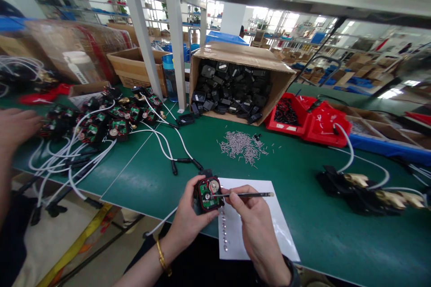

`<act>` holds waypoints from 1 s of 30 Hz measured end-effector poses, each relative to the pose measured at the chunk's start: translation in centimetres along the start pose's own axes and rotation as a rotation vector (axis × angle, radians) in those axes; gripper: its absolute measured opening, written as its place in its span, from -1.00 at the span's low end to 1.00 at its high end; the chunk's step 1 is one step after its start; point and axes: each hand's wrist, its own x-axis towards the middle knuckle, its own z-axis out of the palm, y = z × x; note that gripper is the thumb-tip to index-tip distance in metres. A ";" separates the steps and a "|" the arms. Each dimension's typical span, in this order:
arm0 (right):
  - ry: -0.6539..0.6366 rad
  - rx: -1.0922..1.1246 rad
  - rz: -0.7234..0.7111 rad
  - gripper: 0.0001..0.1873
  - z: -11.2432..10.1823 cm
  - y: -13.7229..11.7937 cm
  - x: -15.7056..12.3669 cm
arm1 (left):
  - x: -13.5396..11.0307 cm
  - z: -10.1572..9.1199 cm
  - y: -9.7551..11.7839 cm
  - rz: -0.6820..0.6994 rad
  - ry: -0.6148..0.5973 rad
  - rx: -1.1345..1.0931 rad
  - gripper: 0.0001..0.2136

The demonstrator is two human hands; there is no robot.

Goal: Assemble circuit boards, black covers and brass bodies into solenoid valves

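Over the far-left corner of the white sheet (283, 237), your left hand (188, 219) has its fingers curled tight around a small black module (208, 193), thumb pressed on its near edge, green board and round metal part facing up at you. Your right hand (254, 224), above the sheet's middle, pinches a thin tool (249, 194) between thumb and fingertips, nearly closed. The tool lies level and its tip touches the board, so the module sits just left of your right fingertips and snug inside the left ones.

Down the sheet's left edge runs a row of silver discs (224, 229). Beyond the sheet lies a scatter of pins (242, 144), farther back a tipped cardboard box (242, 56). Well left of the sheet, another person's hand (16, 125) rests among wired modules.
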 end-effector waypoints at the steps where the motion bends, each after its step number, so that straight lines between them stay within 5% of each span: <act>1: 0.000 -0.010 -0.005 -0.73 0.0 0.0 0.0 | 0.0 0.0 0.0 0.002 0.001 0.001 -0.37; 9: -0.036 -0.203 -0.152 -0.86 -0.3 -0.1 -0.1 | 0.0 0.1 0.2 -0.006 0.017 0.011 -0.38; 12: -0.105 -0.448 -0.487 -0.95 -0.2 0.2 -1.0 | 0.1 0.1 0.1 -0.009 0.021 -0.005 -0.39; 16: -0.222 -0.747 -0.931 -0.75 -0.6 -0.6 -2.2 | 0.3 0.0 0.2 0.035 0.052 0.045 -0.40; 20: 0.055 -0.622 -0.951 -0.81 -2.1 -5.2 0.6 | 0.5 -0.3 0.6 0.089 0.077 0.130 -0.36; 22: 0.327 -0.495 -0.975 -0.81 -2.1 -7.7 4.3 | 0.6 -0.5 0.6 0.067 0.056 0.140 -0.29; 24: 0.426 -0.568 -0.941 -0.74 -0.8 -8.9 8.8 | 0.8 -0.6 0.2 0.103 0.047 0.169 -0.22; 25: 0.361 -0.755 -0.898 -0.68 0.5 -8.9 11.0 | 1.0 -0.6 -0.2 0.148 0.050 0.193 -0.19; 26: 0.154 -1.039 -0.834 -0.62 2.2 -8.4 13.1 | 1.2 -0.7 -0.5 0.197 0.059 0.215 -0.16; 28: -0.142 -1.195 -0.812 -0.72 6.2 -6.3 16.6 | 1.5 -0.8 -1.1 0.276 0.081 0.239 -0.16; 30: -0.306 -1.306 -0.778 -0.60 10.3 -3.7 19.2 | 1.7 -0.9 -1.3 0.297 0.111 0.245 -0.28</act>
